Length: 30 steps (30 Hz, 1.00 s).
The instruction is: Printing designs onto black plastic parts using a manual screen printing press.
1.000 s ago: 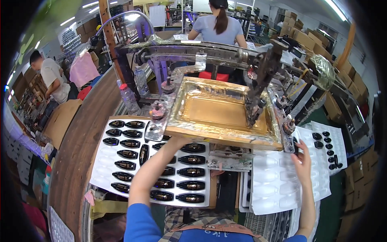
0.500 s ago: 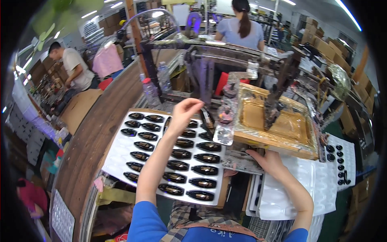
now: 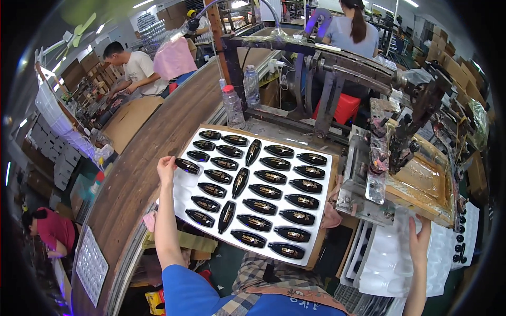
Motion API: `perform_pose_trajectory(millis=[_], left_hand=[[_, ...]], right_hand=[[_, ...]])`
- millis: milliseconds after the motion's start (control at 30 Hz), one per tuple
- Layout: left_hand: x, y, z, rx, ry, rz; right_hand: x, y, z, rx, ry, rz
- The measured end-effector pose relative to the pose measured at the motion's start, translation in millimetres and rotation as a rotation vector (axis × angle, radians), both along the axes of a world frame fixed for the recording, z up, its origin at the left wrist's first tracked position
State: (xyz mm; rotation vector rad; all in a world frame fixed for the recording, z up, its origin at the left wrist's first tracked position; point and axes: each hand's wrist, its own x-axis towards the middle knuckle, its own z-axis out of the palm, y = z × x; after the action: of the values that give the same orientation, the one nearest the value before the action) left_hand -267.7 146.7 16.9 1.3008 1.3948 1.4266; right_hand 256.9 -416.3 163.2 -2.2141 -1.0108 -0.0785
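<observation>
My left hand [image 3: 167, 166] is at the left edge of a white moulded tray [image 3: 185, 196], its fingertips pinched on the end of a glossy black spindle-shaped piece [image 3: 187, 166]. Several like pieces with gold print fill the tray in rows; a few, such as one black piece [image 3: 241, 183], lie turned lengthwise between the rows. My right hand [image 3: 419, 236] is empty, fingers stretched out and thumb apart. It is over a stack of white trays [image 3: 389, 258], just below the wooden-framed printing screen [image 3: 421, 181] of the press.
The dark metal press frame [image 3: 287, 47] stands behind the tray. Near its left post is a red-capped bottle [image 3: 232, 107]. A long wooden bench [image 3: 174, 124] curves along the left. One co-worker [image 3: 134, 71] bends over work at left; another person [image 3: 352, 31] is beyond the press.
The view has shifted, so the press appears farther right. My left hand has gone from above the tray by the press to its left edge. My right hand has left the press's front.
</observation>
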Motion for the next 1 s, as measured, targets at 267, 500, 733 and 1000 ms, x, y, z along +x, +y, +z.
perform_pose_trajectory(millis=[267,500,733,1000], left_hand=[[-10,1,-7,0.188,0.752,0.244],[133,-179,129,-0.045,-0.305,-0.719],[170,-280,193,-0.295,-0.506,-1.302],[189,-312,220,-0.360,-0.511,-1.383]], right_hand=[[37,-63,20,0.089,-0.171,-0.167],[181,-161,-24,-0.167,-0.338,-0.532],[261,-209,-54,-0.468,-0.280,-0.820],[246,-188,-43,-0.523,-0.237,-0.680]])
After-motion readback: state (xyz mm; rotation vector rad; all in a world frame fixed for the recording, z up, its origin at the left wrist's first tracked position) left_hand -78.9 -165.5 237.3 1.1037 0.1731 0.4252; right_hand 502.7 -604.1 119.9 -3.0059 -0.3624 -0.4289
